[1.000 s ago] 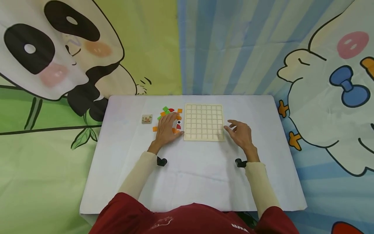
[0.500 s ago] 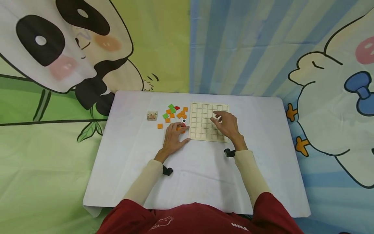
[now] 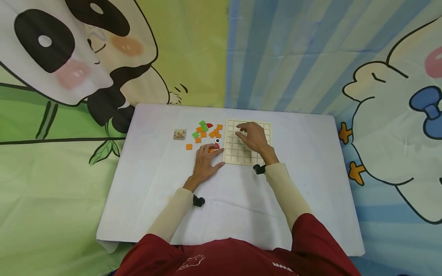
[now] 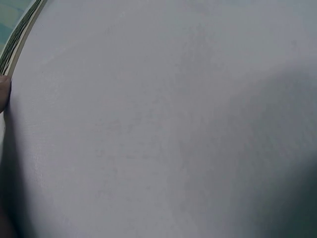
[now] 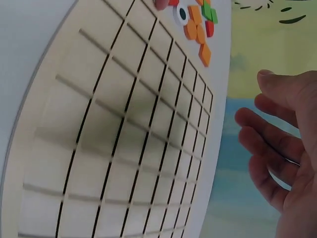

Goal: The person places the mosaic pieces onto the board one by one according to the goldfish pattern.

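Note:
A pale wooden board (image 3: 238, 158), cut into a grid of squares, lies on the white table. My left hand (image 3: 203, 165) rests at its left edge with fingers and thumb apart, partly hiding an orange piece and a red piece (image 3: 217, 146). In the left wrist view only a bit of the thumb (image 4: 4, 91) shows, beside the board's edge. Above the grid hovers my right hand (image 3: 254, 137), its fingers loosely bent. Seen in the right wrist view, nothing lies between that hand's thumb and fingers (image 5: 270, 173).
Left of the board lie several loose orange squares (image 3: 198, 140), green pieces (image 3: 202, 123), a red quarter-round piece (image 3: 209, 125) and a white disc with a black centre (image 3: 217, 141). Farther left is a small patterned square (image 3: 179, 134). A printed cloth (image 3: 193, 57) hangs behind the table.
From the board's right side, my right hand has moved left over the grid. My left hand has come down off the loose pieces to the board's lower left edge. The view has shifted slightly.

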Motion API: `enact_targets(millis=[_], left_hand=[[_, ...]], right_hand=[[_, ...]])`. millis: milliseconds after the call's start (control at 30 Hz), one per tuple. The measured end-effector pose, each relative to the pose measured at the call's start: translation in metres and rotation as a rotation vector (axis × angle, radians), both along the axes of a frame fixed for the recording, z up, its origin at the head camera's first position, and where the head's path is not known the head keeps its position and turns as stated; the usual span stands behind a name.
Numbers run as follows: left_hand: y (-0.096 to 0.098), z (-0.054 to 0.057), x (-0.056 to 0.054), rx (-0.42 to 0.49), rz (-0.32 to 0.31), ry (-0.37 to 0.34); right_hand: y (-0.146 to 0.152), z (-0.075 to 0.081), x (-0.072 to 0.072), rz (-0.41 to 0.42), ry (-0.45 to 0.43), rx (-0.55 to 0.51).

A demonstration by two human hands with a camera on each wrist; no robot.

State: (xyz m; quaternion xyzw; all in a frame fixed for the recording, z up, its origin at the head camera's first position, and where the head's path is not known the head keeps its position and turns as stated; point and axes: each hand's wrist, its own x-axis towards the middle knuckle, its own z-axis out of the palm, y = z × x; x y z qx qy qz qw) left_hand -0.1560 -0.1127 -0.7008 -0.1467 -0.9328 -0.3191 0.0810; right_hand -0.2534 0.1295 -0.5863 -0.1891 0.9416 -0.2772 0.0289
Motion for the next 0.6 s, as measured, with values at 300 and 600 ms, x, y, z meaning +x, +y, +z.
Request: enact_targets(millis=[300, 600], left_hand=[[-0.001, -0.004, -0.003, -0.002, -0.001, 0.034], [-0.004, -0.006, -0.004, -0.027, -0.013, 0.026]], right_hand=[[-0.049, -0.018, -0.014, 0.012, -0.041, -0.063], [-0.087, -0.041, -0.016, -0.101, -0.105, -0.054]])
